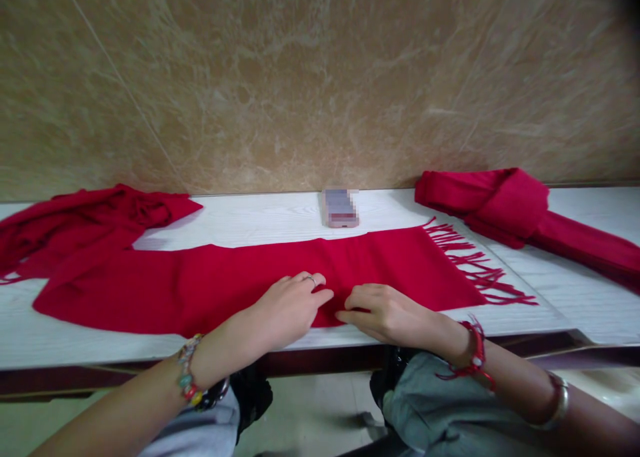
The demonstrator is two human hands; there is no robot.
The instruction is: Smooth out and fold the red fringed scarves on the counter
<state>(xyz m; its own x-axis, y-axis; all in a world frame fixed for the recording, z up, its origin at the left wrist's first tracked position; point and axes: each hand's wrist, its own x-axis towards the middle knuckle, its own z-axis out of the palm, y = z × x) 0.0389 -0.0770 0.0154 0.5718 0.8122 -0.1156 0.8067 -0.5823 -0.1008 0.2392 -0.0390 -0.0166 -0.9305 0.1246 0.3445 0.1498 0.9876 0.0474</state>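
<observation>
A red fringed scarf [240,270] lies stretched lengthwise along the white table, its tasselled end to the right. My left hand [293,310] rests on the middle of the scarf with bent fingers, thumb and forefinger apart. Just right of it, at the scarf's near edge, my right hand [383,310] has its fingers curled in and its thumb close to the forefinger, seemingly pinching the cloth. The fingertips of the right hand are partly hidden. A small gap separates the two hands.
A crumpled red cloth [95,220] lies at the left, touching or overlapping the scarf's end. Behind the scarf is a phone [341,208], partly pixelated. A folded red scarf [505,203] sits at the back right. The white table [590,310] meets a brown marbled wall [300,83].
</observation>
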